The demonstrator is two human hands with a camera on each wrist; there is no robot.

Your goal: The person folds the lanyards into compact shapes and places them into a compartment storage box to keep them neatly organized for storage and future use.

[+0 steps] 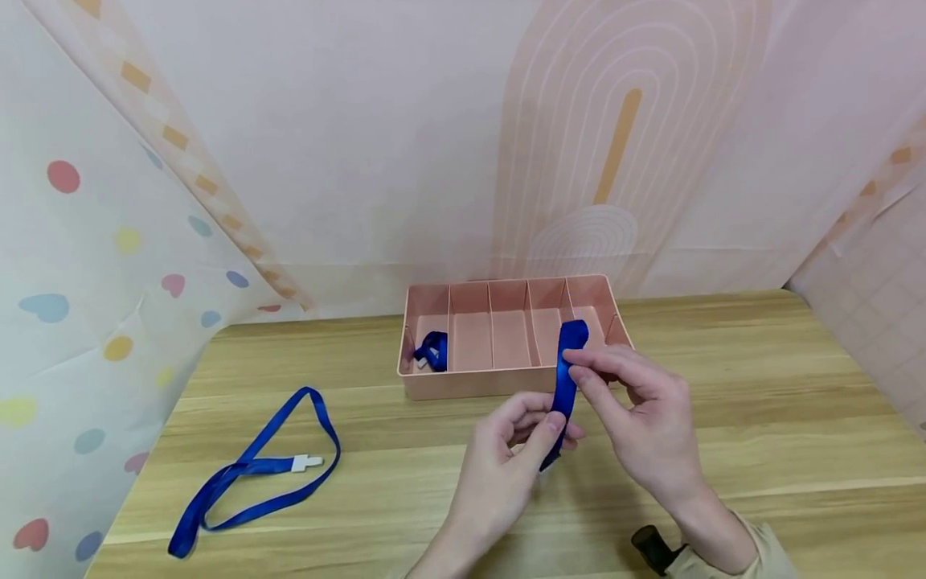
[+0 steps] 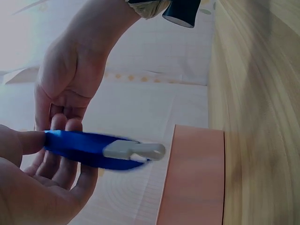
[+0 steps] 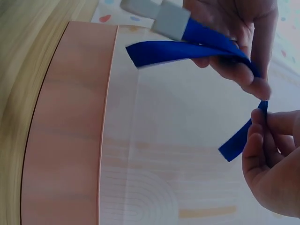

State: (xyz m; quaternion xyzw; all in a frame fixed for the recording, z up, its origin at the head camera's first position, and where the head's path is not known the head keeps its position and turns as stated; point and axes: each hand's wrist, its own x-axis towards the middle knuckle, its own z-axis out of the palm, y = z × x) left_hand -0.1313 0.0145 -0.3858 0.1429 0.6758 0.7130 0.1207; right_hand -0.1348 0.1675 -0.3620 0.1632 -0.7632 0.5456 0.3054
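Observation:
A blue lanyard [image 1: 565, 386], folded into a long narrow strip, hangs between both hands in front of the box. My left hand [image 1: 502, 462] grips its lower part, thumb on the near face and fingers behind. Higher up, my right hand [image 1: 647, 414] pinches the strip between thumb and fingertips. A white plastic clip [image 2: 133, 150] sticks out from the lanyard's lower end in the left wrist view. In the right wrist view, the clip [image 3: 171, 19] lies beside a loose blue end that angles away from the left hand.
Behind the hands stands a pink box [image 1: 444, 386] with several compartments. Its leftmost compartment holds a coiled blue lanyard [image 1: 434, 351]. Another lanyard [image 1: 268, 507] lies spread in a loop at the left of the wooden table [image 1: 376, 498]. Patterned cloth [image 1: 362, 161] hangs behind.

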